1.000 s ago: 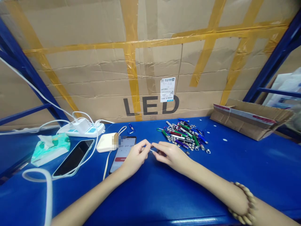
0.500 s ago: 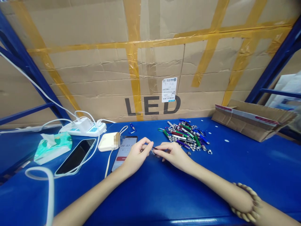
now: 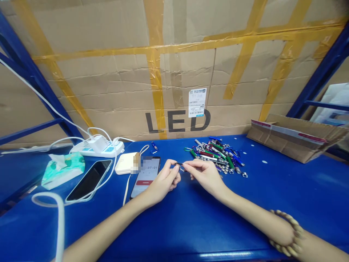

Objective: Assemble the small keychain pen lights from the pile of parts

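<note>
My left hand point(image 3: 165, 180) and my right hand point(image 3: 203, 174) meet above the blue table point(image 3: 191, 218), both pinching a small dark keychain part point(image 3: 180, 165) between their fingertips. The part is thin and mostly hidden by my fingers. Just beyond my right hand lies a pile of small coloured keychain flashlights point(image 3: 216, 154) with loose silver caps. A phone showing a timer point(image 3: 145, 174) lies beside my left hand.
A second phone point(image 3: 89, 180), a tissue pack point(image 3: 64, 169), a white power strip with cables point(image 3: 98, 147) and a cream power bank point(image 3: 125, 163) lie on the left. An open cardboard box point(image 3: 294, 136) sits at the right. A large taped LED carton point(image 3: 174, 72) stands behind.
Both hands have lifted slightly off the table and drawn nearer the pile, still pinching the small part between them. The timer has advanced.
</note>
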### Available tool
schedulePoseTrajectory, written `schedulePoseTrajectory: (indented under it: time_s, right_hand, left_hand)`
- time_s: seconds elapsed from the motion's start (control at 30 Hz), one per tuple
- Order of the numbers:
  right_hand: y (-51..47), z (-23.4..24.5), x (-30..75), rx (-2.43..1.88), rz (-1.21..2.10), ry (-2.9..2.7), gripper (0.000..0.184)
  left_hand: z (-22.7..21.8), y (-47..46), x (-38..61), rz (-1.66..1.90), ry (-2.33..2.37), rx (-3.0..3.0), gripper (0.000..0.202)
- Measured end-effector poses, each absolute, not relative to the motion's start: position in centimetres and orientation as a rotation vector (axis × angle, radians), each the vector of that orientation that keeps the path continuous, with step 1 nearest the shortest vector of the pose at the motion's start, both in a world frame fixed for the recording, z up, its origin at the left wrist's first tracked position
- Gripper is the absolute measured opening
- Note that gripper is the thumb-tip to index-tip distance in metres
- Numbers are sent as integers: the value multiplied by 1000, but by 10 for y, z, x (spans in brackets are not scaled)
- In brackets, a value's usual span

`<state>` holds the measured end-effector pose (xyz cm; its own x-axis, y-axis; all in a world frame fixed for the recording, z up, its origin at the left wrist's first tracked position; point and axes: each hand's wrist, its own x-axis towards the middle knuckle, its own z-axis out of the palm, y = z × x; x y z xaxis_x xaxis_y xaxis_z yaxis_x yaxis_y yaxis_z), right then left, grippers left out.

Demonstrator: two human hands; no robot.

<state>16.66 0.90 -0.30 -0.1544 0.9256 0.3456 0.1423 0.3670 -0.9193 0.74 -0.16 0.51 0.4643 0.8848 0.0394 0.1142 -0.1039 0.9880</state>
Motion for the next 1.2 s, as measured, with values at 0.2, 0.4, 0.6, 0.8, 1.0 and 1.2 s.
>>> schedulePoseTrajectory:
  time_s: [0.2, 0.4, 0.6, 0.8, 1.0, 1.2]
  right_hand:
    - [7, -1, 164, -978, 1052, -1508, 26]
    - [12, -3, 164, -918, 1366, -1471, 37]
    - [15, -3, 169, -938, 1209, -1631, 29]
    - [8, 1, 165, -1030, 1132, -1722, 40]
    - [10, 0, 167, -978, 1187, -1743, 42]
    - [8, 1, 167, -961, 1295, -1796, 43]
  left_hand:
    - [0, -2, 8, 766, 881, 1553, 26]
    - [3, -1, 7, 909, 974, 1672, 18]
    - [11, 1, 4, 956, 1136, 1823, 10]
    - [10, 4, -1, 1038, 1256, 2013, 6]
    - [7, 1, -2, 997, 1274, 2200, 13]
    - [8, 0, -4, 964, 1299, 2296, 17]
